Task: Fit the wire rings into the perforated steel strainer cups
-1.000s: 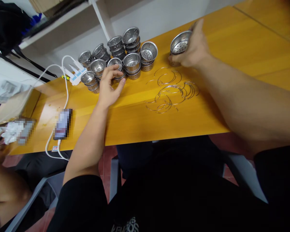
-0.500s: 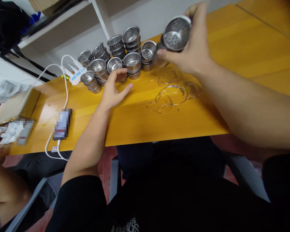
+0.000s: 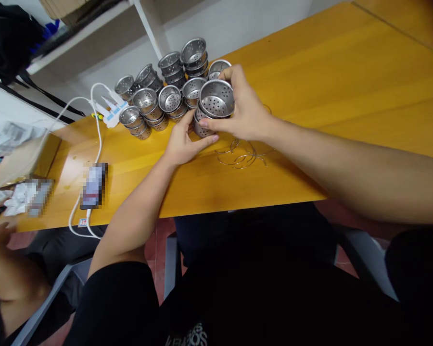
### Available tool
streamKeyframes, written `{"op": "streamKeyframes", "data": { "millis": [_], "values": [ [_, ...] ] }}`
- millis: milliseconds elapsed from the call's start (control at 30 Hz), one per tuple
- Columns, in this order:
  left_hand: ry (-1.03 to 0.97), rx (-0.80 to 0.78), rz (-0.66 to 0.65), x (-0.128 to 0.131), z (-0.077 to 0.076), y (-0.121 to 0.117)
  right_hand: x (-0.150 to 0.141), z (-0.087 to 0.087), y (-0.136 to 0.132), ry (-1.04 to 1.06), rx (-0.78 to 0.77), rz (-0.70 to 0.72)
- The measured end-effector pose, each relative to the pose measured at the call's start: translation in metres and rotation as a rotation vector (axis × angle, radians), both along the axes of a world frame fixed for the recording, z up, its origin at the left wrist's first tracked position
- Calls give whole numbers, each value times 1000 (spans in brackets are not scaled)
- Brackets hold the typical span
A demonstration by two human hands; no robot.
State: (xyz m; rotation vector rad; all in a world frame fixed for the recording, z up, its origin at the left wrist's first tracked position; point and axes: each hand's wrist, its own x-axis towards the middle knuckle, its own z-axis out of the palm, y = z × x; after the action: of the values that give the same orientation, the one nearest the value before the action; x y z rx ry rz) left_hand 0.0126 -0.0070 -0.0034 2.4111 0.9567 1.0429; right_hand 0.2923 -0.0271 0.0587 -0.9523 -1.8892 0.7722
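Note:
A nested stack of perforated metal cups (image 3: 216, 101) is between my two hands, tilted a little towards me. My right hand (image 3: 250, 108) is closed around its upper cup, with the thumb in front and fingers behind the rim. Around the lower part curves my left hand (image 3: 185, 142), its thumb and fingers against the bottom cup; the fingertips are partly hidden. Just behind and to the left stand more stacks of the same cups (image 3: 146, 101). Thin curved wire pieces (image 3: 247, 158) lie on the table below my right hand, which partly covers them.
A power strip (image 3: 115, 113) with white cables sits left of the cup stacks. A phone (image 3: 94, 186) lies on the wooden table (image 3: 332, 77) near its front edge. Farther left are a cardboard box (image 3: 29, 154) and another person's arm (image 3: 19, 274).
My right hand has brought the cup stack down and left, from the upper right to in front of the other stacks. My left hand has moved right and closed against the stack's lower part.

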Motion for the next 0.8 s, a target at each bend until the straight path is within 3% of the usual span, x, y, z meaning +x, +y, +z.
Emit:
{"op": "streamKeyframes", "data": {
  "millis": [167, 333, 400, 467, 600, 800],
  "values": [
    [-6, -79, -85, -4, -4, 1, 15, 6, 6, 60, 130, -5],
    [2, 53, 9, -31, -19, 24, 67, -4, 56, 39, 413, -356],
    [-13, 56, 36, -41, -21, 31, 89, -9, 75, -52, 357, -502],
    [-32, 42, 66, -48, -21, 36, 104, -11, 84, -177, 179, -642],
    [-47, 23, 88, -51, -19, 37, 108, -14, 83, -342, -179, -742],
    [-28, 22, 90, -53, -22, 39, 98, -14, 76, -394, -194, -722]
  ]
}}
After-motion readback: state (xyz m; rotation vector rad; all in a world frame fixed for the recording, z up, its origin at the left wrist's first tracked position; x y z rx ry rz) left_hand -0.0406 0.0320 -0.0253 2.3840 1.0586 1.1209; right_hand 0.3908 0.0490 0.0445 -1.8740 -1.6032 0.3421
